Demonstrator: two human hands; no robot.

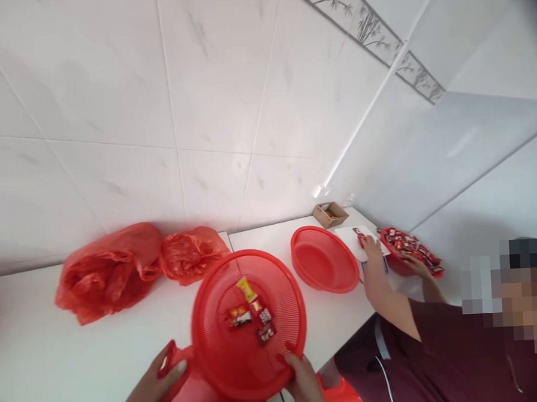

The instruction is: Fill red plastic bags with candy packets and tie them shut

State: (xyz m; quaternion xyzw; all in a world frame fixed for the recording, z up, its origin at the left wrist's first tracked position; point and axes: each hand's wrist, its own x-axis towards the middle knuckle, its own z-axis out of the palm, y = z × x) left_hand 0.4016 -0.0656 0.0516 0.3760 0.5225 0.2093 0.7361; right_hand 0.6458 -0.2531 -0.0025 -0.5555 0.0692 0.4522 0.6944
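A round red plastic basket (pixel 277 368) with slotted sides is tilted up in front of me. Several small wrapped snacks (pixel 258 309), in red and yellow packaging, lie inside it. My right hand (pixel 304 380) grips the basket's lower right rim. My left hand (pixel 163 377) is closed on a red plastic bag (pixel 195 394), against the basket's lower left side. Part of this bag is hidden beneath the basket, and the left fingertips are partly covered.
Crumpled red bags (pixel 114 269) lie along the wall on the white table (pixel 37 351). To the right are another red basket (pixel 323 261), a small brown box (pixel 330 214) and a white scale-like plate (pixel 349 240). A co-worker's hand (pixel 370 245) touches a packet there; a filled basket (pixel 400 266) stands beyond.
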